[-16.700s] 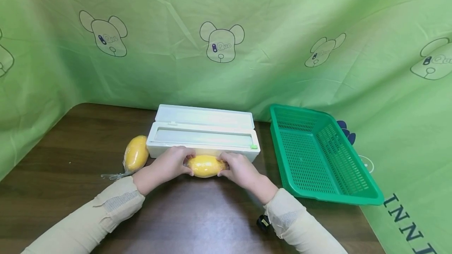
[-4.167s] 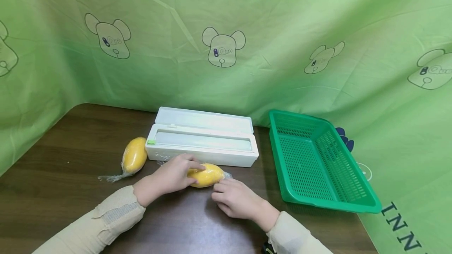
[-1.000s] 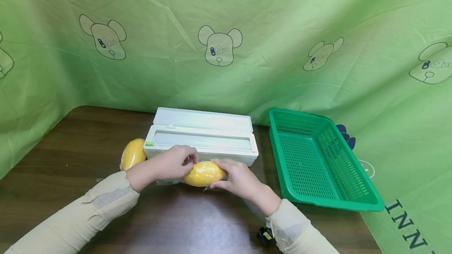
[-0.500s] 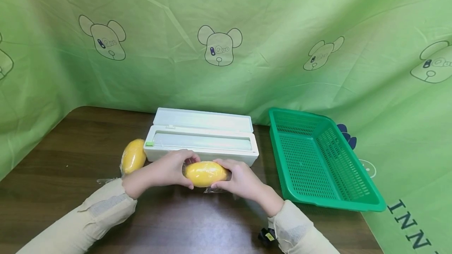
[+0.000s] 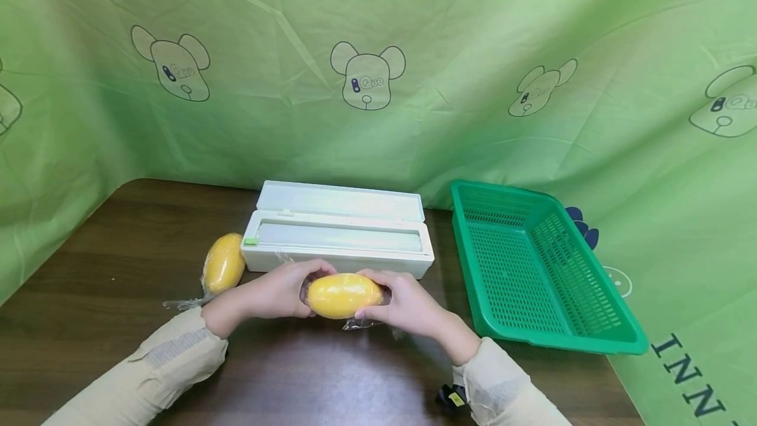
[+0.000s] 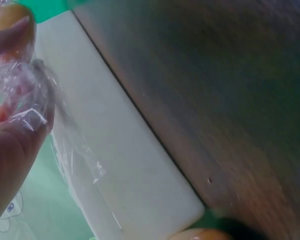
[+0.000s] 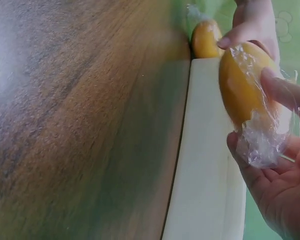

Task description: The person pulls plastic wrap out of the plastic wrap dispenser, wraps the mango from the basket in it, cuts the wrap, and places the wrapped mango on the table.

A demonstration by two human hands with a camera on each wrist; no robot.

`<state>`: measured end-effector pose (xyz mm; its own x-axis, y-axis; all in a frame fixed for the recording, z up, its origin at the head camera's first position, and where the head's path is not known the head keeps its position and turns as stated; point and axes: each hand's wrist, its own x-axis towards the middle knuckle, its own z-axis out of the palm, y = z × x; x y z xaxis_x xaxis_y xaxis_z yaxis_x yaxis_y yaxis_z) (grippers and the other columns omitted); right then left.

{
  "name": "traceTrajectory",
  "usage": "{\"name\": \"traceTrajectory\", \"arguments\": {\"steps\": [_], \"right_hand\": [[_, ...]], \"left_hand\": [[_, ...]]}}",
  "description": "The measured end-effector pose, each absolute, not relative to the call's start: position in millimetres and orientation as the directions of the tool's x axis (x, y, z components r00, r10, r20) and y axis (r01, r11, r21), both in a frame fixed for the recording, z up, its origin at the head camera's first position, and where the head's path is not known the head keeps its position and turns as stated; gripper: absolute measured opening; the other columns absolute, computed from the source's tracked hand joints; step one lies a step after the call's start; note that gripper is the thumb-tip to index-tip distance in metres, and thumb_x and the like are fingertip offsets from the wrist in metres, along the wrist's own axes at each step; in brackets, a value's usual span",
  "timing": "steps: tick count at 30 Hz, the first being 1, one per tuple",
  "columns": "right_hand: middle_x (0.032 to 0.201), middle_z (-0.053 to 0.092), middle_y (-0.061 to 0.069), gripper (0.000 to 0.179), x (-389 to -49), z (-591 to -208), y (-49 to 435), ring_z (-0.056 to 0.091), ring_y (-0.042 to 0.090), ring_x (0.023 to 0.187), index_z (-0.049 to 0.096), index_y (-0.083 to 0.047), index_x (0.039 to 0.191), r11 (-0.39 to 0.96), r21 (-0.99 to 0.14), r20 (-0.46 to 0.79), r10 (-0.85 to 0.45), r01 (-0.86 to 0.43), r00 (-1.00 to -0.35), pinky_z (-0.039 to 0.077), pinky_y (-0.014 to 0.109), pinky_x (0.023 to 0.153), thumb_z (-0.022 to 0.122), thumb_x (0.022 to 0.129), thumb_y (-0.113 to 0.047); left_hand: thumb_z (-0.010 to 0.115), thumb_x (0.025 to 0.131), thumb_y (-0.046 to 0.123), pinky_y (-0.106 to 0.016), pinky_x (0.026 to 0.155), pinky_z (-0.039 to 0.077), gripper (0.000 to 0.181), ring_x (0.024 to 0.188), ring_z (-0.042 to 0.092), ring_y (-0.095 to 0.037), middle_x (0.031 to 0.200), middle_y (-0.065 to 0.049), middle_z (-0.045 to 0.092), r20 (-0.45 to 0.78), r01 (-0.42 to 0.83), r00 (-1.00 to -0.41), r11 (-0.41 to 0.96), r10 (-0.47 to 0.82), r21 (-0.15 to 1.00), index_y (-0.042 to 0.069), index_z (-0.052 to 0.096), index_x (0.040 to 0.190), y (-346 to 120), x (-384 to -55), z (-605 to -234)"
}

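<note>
A yellow mango in clear plastic wrap is held between both hands in front of the white box. My left hand grips its left end; in the left wrist view, loose cling film bunches at those fingers. My right hand holds the right end with thumb and fingers. In the right wrist view a crumpled tuft of film lies by the right fingers. A second wrapped mango rests left of the box, its twisted film tail on the table.
The white cling film dispenser stands behind the hands, lid raised, a roll inside and a green slider at its left end. A green plastic basket stands at the right. A small black object lies beside the right sleeve.
Earlier the left fingers pinched the film and the green slider moved from the box's right end to its left. Now the left hand has closed round the mango's left end, and the mango sits slightly nearer.
</note>
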<state>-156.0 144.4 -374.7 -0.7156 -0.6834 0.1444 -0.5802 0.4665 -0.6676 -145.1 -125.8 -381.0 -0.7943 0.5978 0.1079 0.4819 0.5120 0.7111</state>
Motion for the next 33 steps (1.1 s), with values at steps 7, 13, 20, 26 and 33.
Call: {"name": "traceTrajectory", "arguments": {"steps": [7, 13, 20, 26, 33], "right_hand": [[0.117, 0.062, 0.006, 0.053, -154.2, -371.5, 143.4, 0.059, 0.018, 0.101, 0.051, -0.004, 0.135, 0.461, -0.753, 0.034, -0.684, -0.468, -0.729, 0.051, 0.037, 0.091, 0.075, 0.091, -0.022], [0.099, 0.063, 0.007, 0.033, -154.7, -371.2, 143.5, 0.059, 0.017, 0.088, 0.046, -0.006, 0.128, 0.446, -0.79, -0.001, -0.686, -0.42, -0.727, 0.051, 0.034, 0.08, 0.056, 0.106, -0.029], [0.106, 0.063, 0.01, 0.051, -155.4, -375.0, 140.8, 0.06, 0.018, 0.09, 0.045, -0.001, 0.14, 0.431, -0.764, 0.064, -0.691, -0.481, -0.72, 0.053, 0.033, 0.079, 0.067, 0.101, -0.026], [0.131, 0.057, 0.013, 0.077, -156.2, -379.6, 140.6, 0.058, 0.023, 0.108, 0.044, 0.002, 0.145, 0.433, -0.665, 0.128, -0.736, -0.608, -0.664, 0.05, 0.039, 0.096, 0.085, 0.086, -0.023], [0.132, 0.059, 0.016, 0.086, -156.9, -377.4, 138.2, 0.061, 0.029, 0.116, 0.047, 0.003, 0.142, 0.425, -0.554, 0.232, -0.747, -0.716, -0.623, 0.05, 0.044, 0.101, 0.095, 0.073, -0.015]], "left_hand": [[0.075, 0.066, -0.006, -0.028, 0.071, 0.049, 0.056, 0.079, 0.055, -0.009, 0.1, 0.006, 0.067, 0.123, 0.489, -0.8, 0.519, 0.587, 0.701, 0.006, 0.065, 0.12, -121.9, -147.1, -380.8], [0.074, 0.067, -0.01, -0.028, 0.072, 0.05, 0.057, 0.08, 0.056, -0.01, 0.102, 0.005, 0.068, 0.117, 0.481, -0.804, 0.521, 0.583, 0.705, 0.006, 0.065, 0.121, -117.1, -146.9, -379.8], [0.075, 0.065, -0.005, -0.027, 0.068, 0.047, 0.055, 0.075, 0.053, -0.007, 0.096, 0.006, 0.067, 0.14, 0.492, -0.815, 0.542, 0.563, 0.682, 0.005, 0.066, 0.119, -115.2, -147.3, -376.0], [0.075, 0.066, -0.002, -0.027, 0.067, 0.046, 0.053, 0.074, 0.053, -0.008, 0.09, 0.007, 0.064, 0.101, 0.45, -0.827, 0.542, 0.554, 0.71, 0.003, 0.067, 0.118, -114.6, -145.2, -374.3], [0.073, 0.069, 0.004, -0.03, 0.073, 0.048, 0.052, 0.082, 0.056, -0.012, 0.096, 0.006, 0.065, 0.066, 0.407, -0.818, 0.494, 0.571, 0.769, 0.005, 0.068, 0.121, -120.6, -146.9, -374.4]]}}
